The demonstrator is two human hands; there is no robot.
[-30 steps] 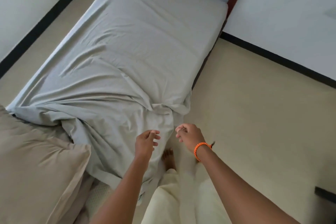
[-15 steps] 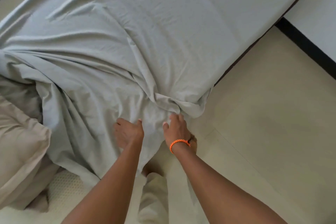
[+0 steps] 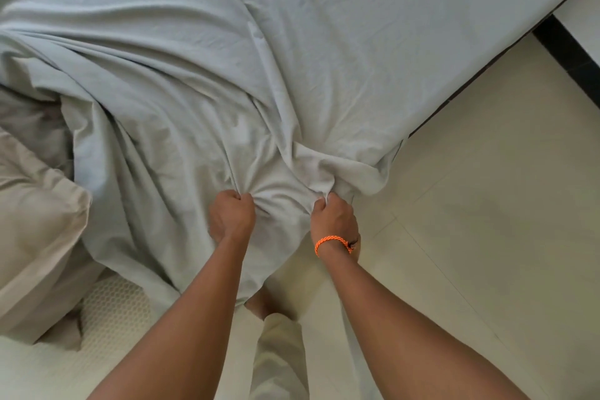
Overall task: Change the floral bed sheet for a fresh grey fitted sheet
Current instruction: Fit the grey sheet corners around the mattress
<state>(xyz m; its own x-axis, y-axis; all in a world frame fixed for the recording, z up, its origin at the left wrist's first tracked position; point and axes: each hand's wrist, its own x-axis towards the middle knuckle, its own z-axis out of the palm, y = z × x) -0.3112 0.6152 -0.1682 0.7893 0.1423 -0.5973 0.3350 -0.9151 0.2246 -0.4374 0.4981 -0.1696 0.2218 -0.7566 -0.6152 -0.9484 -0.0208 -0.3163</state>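
The grey fitted sheet [image 3: 292, 52] covers most of the view, spread over the bed from the far edge down to the near middle. Its far right part lies fairly smooth, while the near part is gathered into long folds that run toward the two hands and hang off the near end of the bed toward the floor. No print, label or writing can be read on it.

The pale floor [image 3: 487, 221] fills the right side, with a dark skirting strip [image 3: 571, 55] at the far right.

At the near left lies a beige pillow [image 3: 35, 237], partly resting on a white textured mattress surface [image 3: 107, 318] left bare just beside the sheet's hanging edge.

The left hand [image 3: 231, 216] is clenched around a bunch of the sheet at near centre. The right hand [image 3: 334, 217] grips another bunch of it just to the right, with taut fabric between the two fists. An orange braided bracelet [image 3: 331, 242] circles the right wrist.

A bare foot [image 3: 259, 305] shows on the floor between the forearms.
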